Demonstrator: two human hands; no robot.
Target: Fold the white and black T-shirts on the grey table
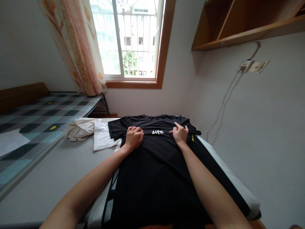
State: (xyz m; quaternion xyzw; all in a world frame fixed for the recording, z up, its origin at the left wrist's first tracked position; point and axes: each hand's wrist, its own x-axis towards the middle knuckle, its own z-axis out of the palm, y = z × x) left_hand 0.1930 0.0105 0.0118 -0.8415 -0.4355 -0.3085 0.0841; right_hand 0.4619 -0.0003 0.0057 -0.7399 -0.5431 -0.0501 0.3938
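Note:
A black short-sleeved T-shirt [157, 165] lies spread out across the bed, its collar towards the window. White lettering [157, 132] runs across its upper part, and a small yellow mark shows near the right side. My left hand [134, 136] is closed on the cloth left of the lettering, fingers curled down with their tips hidden. On the other side of the lettering, my right hand [180, 133] rests against the shirt with fingers apart, one pointing forward. A white cloth [105, 136] is partly under the left sleeve.
A crumpled cream cloth [82, 128] lies left of the white one on the pale bed surface [59, 171]. A checked mat [57, 111] covers the bed alongside. Ahead are a curtain [81, 47] and a window; at right, a wall shelf [221, 44] and a hanging cable [222, 106].

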